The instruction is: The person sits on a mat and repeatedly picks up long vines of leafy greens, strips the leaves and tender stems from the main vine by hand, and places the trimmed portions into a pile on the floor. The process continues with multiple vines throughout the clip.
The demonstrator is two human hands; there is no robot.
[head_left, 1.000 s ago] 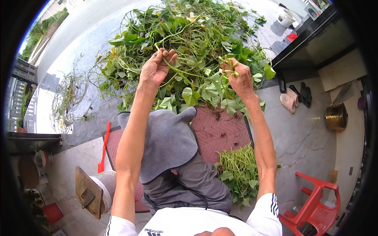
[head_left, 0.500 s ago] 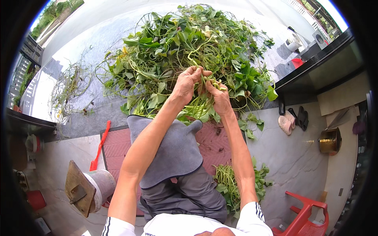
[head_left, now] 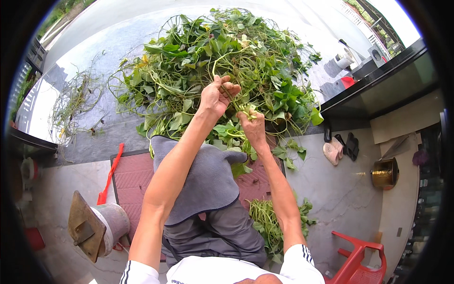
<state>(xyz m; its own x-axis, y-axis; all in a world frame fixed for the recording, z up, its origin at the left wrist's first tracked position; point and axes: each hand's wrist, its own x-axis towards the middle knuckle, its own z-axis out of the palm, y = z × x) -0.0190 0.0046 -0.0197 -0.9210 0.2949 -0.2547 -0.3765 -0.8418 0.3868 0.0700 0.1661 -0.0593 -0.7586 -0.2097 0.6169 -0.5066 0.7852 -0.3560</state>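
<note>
Now slightly farther apart than a moment earlier, the left hand (head_left: 215,99) loosely pinches a slender vine (head_left: 218,58) at the tangled, leafy heap (head_left: 175,85) while the right hand (head_left: 253,127) clamps its fingers round a knobbly bundle of stems (head_left: 248,111), apparently a gathering step whose next move likely needs a gentle pull.

lvs (head_left: 289,97): smth, semi-gloss | lap cloth (head_left: 201,182): matt, fuzzy | pot (head_left: 384,174): shiny mtl | chair (head_left: 366,273): glossy plstc

Left fingers (head_left: 231,88) hold a vine (head_left: 214,66), right fingers (head_left: 244,119) green stems (head_left: 250,110).
</note>
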